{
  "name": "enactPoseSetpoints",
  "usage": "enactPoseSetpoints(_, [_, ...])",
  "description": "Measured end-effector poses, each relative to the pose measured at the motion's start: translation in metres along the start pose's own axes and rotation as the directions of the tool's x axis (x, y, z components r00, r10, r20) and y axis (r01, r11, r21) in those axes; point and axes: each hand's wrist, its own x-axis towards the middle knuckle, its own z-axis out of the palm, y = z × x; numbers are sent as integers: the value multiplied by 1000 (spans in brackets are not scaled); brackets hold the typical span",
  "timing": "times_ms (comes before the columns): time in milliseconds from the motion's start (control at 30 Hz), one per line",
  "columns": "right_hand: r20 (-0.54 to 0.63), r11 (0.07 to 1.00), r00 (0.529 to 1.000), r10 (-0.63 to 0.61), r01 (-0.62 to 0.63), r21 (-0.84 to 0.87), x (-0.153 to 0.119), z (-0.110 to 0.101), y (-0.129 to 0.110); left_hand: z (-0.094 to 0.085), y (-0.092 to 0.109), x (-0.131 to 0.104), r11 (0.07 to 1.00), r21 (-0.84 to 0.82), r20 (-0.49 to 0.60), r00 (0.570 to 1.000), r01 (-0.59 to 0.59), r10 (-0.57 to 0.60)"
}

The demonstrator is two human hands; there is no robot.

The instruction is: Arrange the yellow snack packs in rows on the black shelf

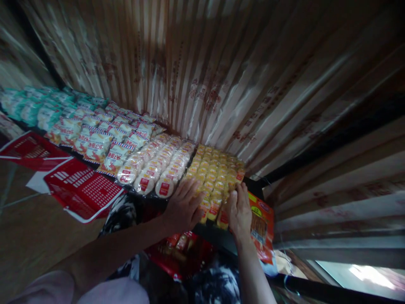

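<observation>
Rows of small yellow wrapped snack packs [210,173] stand on the dark shelf between my two hands. My left hand [183,207] lies with fingers stretched over the near left edge of these packs. Along their right side rests my right hand [239,211], its fingers extended and close together, thumb toward the packs. Neither hand is wrapped around a pack. Left of the yellow rows are round white crackers [144,182] in clear wrappers, several rows deep. An orange snack bag [262,223] lies just right of my right hand.
White snack bags with striped edges [91,143] and teal packets [49,114] continue along the shelf to the left. Red printed sheets [84,185] hang at its front. A red bag of snacks [180,253] sits below my hands. Ribbed plastic-covered sheeting [190,63] rises behind.
</observation>
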Motion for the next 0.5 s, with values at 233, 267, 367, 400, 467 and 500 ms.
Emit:
enactPoseSetpoints(233, [25, 991, 994, 109, -111, 81, -22, 3, -1, 18, 5, 5, 1000, -1, 29, 999, -28, 28])
enactPoseSetpoints(267, [21, 989, 994, 111, -113, 93, -23, 5, 1, 20, 5, 5, 1000, 16, 27, 1000, -13, 13])
enactPoseSetpoints(367, [25, 990, 995, 101, -103, 97, -24, 9, 11, 21, 5, 5, 996, 85, 30, 999, 18, -21])
enactPoseSetpoints(400, [24, 994, 997, 71, -72, 81, -23, 11, 16, 20, 4, 5, 993, 113, 44, 999, 16, -21])
enactPoseSetpoints(467, [25, 997, 999, -22, 20, 79, -18, 17, 28, 20, 1, 7, 985, 170, 56, 998, 2, -11])
enactPoseSetpoints(500, [31, 992, 998, -62, 58, 109, -15, 20, 34, 19, 0, 8, 982, 191, 51, 999, 2, -12])
